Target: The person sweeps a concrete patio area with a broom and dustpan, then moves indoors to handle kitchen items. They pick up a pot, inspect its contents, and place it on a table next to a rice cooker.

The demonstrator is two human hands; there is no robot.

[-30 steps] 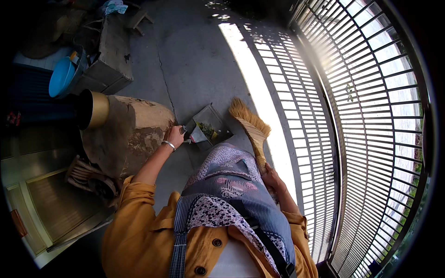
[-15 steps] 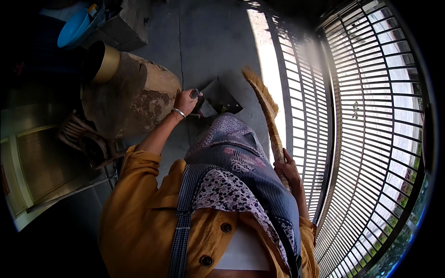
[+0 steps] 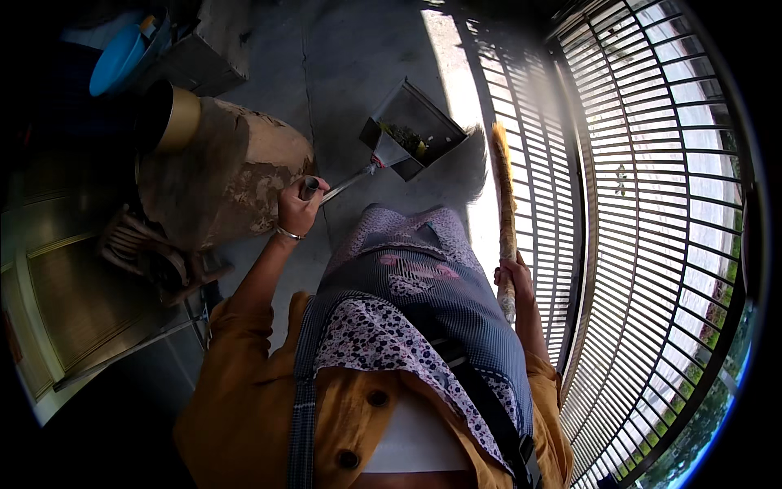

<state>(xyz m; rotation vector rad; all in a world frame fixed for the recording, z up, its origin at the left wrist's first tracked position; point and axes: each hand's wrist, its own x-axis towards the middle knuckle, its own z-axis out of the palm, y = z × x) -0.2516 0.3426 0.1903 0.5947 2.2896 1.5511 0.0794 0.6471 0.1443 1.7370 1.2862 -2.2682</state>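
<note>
My left hand (image 3: 298, 209) grips the metal handle of a dark long-handled dustpan (image 3: 414, 126) that rests on the concrete floor ahead of me, with green and yellow scraps lying inside it. My right hand (image 3: 513, 279) is closed around the lower part of a straw broom (image 3: 505, 191), which stands nearly upright beside the white metal grille, its bristle end just right of the dustpan. A patterned apron and a yellow top fill the lower middle of the view.
A large brown clay-like pot (image 3: 220, 175) with a brass-coloured vessel (image 3: 175, 118) stands at my left. A blue tub (image 3: 118, 57) sits at the far left. A white barred grille (image 3: 652, 204) runs along the right. A low chair (image 3: 151, 253) stands near a wooden door.
The dustpan has slid further from me across the floor. The broom has swung from a slant to nearly upright beside the grille, and my view has shifted forward.
</note>
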